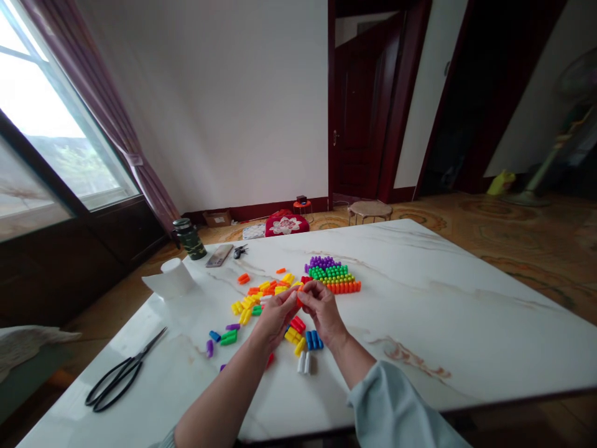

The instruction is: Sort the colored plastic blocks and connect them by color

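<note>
My left hand and my right hand meet over the middle of the table, fingertips pinched on a small orange plastic piece. My fingers cover most of it. Under and left of my hands lie loose bullet-shaped plastic pieces: yellow ones, green ones, blue ones and white ones. Just beyond my right hand, upright pieces stand in colour rows: purple, green, yellow-green and orange. A few red pieces show between my wrists.
Black-handled scissors lie at the left on the marble-patterned table. A white paper roll, a camouflage flask, a phone and keys sit along the far left edge. A stool stands behind the table.
</note>
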`<action>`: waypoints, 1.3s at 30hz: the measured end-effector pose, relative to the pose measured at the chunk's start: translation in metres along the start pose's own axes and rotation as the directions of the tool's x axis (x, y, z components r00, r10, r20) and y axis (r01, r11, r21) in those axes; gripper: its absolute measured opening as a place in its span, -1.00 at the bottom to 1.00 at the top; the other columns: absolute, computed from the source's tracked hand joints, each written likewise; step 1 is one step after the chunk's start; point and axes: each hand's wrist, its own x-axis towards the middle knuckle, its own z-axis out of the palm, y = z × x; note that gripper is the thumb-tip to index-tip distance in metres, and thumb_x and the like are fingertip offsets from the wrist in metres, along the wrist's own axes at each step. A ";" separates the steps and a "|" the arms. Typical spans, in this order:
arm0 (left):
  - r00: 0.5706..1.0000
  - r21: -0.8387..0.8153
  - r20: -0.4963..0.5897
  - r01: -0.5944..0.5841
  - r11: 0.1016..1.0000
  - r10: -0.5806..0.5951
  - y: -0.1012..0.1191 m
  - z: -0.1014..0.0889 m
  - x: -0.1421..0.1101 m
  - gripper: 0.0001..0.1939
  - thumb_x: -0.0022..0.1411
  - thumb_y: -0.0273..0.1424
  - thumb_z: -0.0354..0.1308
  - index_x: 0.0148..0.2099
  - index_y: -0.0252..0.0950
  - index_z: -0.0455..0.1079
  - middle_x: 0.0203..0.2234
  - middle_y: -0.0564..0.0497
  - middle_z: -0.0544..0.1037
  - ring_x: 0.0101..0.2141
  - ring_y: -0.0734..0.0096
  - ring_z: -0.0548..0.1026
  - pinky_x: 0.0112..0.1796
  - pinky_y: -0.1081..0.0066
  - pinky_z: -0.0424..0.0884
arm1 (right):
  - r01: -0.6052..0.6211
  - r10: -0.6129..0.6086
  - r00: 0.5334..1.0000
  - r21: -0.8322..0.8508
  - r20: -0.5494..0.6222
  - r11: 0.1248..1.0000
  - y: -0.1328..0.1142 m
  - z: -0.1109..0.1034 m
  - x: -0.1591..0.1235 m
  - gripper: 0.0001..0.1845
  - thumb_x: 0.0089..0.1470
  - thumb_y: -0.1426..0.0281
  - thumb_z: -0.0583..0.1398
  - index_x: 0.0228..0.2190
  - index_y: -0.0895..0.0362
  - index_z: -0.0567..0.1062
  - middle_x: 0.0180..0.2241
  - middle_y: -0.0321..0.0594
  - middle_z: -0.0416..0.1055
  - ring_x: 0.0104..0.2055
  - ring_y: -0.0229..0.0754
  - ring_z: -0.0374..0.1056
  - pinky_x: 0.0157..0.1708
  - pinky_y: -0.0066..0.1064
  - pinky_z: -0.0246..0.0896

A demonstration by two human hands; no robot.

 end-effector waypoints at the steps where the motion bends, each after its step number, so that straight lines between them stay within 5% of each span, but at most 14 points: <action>1: 1.000 -0.017 0.007 0.017 1.000 -0.016 0.000 0.000 0.000 -0.45 -0.08 -0.13 0.43 -0.11 -0.40 0.53 -0.20 -0.15 0.60 -0.15 0.24 0.55 -0.12 0.40 0.46 | -0.011 0.011 1.000 0.013 0.005 1.000 0.000 -0.001 0.000 -0.68 -0.31 0.36 0.42 -0.51 0.11 0.40 -0.65 -0.50 0.18 -0.60 -0.41 0.05 -0.58 -0.51 -0.05; 5: 0.995 0.101 -0.100 0.031 0.994 -0.020 -0.001 -0.007 0.003 -0.35 -0.11 -0.16 0.45 0.00 -0.38 0.48 -0.25 -0.12 0.61 -0.32 0.32 0.57 -0.23 0.36 0.50 | -0.022 0.022 1.000 0.019 -0.018 1.000 0.000 -0.003 0.003 -0.67 -0.31 0.33 0.42 -0.47 0.11 0.43 -0.64 -0.49 0.19 -0.60 -0.40 0.08 -0.58 -0.52 0.00; 9: 0.942 0.525 -0.182 -0.150 0.838 0.283 -0.001 -0.022 0.010 -0.44 -0.14 -0.35 0.45 -0.02 -0.34 0.51 -0.28 -0.07 0.62 -0.34 0.32 0.56 -0.30 0.41 0.48 | 0.020 -0.022 1.000 -0.216 -0.010 0.976 0.002 -0.008 0.008 -0.69 -0.23 0.27 0.38 -0.40 0.13 0.48 -0.57 -0.42 0.31 -0.58 -0.39 0.12 -0.57 -0.50 0.08; 15: 0.904 0.881 -0.029 -0.178 0.437 0.427 0.000 -0.032 0.012 -0.55 -0.03 -0.51 0.30 -0.02 -0.26 0.53 -0.32 -0.01 0.64 -0.33 0.32 0.57 -0.23 0.37 0.48 | 0.224 -0.196 0.974 -0.648 0.116 0.728 0.010 -0.017 0.013 -0.71 -0.13 0.29 0.34 -0.31 0.15 0.53 -0.36 -0.25 0.45 -0.47 -0.29 0.29 -0.44 -0.42 0.28; 21: 0.931 0.961 0.020 -0.119 0.251 0.365 -0.002 -0.027 0.011 -0.34 -0.07 -0.69 0.14 0.12 -0.25 0.43 -0.26 -0.04 0.63 -0.22 0.26 0.58 -0.14 0.31 0.46 | 0.364 -0.293 0.925 -0.788 0.243 0.497 0.018 -0.015 0.008 -0.77 -0.11 0.48 0.29 -0.30 0.14 0.51 -0.24 -0.17 0.44 -0.41 -0.25 0.38 -0.41 -0.39 0.36; 25: 0.950 0.958 0.049 -0.133 0.256 0.308 -0.006 -0.030 0.014 -0.31 -0.03 -0.66 0.13 0.20 -0.24 0.34 -0.27 -0.03 0.62 -0.29 0.32 0.57 -0.18 0.33 0.48 | 0.381 -0.294 0.916 -0.823 0.273 0.421 0.023 -0.020 0.012 -0.76 -0.06 0.47 0.25 -0.25 0.13 0.51 -0.26 -0.17 0.48 -0.41 -0.23 0.40 -0.40 -0.40 0.36; 28: 0.951 0.933 0.033 -0.139 0.333 0.307 -0.008 -0.034 0.015 -0.31 0.02 -0.62 0.14 0.24 -0.27 0.26 -0.28 0.00 0.62 -0.32 0.38 0.57 -0.20 0.37 0.49 | 0.321 -0.345 0.918 -0.877 0.196 0.357 0.020 -0.045 0.025 -0.78 -0.04 0.40 0.23 -0.28 0.15 0.51 -0.29 -0.16 0.51 -0.42 -0.23 0.40 -0.35 -0.37 0.35; 33: 0.959 0.921 0.033 -0.138 0.363 0.281 -0.008 -0.041 0.016 -0.44 0.07 -0.55 0.15 0.16 -0.29 0.34 -0.27 -0.02 0.62 -0.28 0.36 0.58 -0.16 0.35 0.49 | -0.093 -0.415 0.891 -0.969 -0.184 0.231 0.014 -0.110 0.043 -0.81 -0.11 0.35 0.24 -0.38 0.17 0.52 -0.39 -0.12 0.54 -0.38 -0.12 0.43 -0.31 -0.35 0.31; 39: 0.968 0.944 0.064 -0.138 0.300 0.242 -0.007 -0.042 0.016 -0.55 0.11 -0.53 0.16 0.08 -0.31 0.43 -0.28 -0.05 0.63 -0.27 0.34 0.58 -0.16 0.36 0.47 | -0.084 -0.416 0.896 -0.978 -0.159 0.191 0.030 -0.132 0.050 -0.84 -0.14 0.35 0.23 -0.43 0.16 0.51 -0.42 -0.13 0.54 -0.37 -0.11 0.44 -0.30 -0.38 0.28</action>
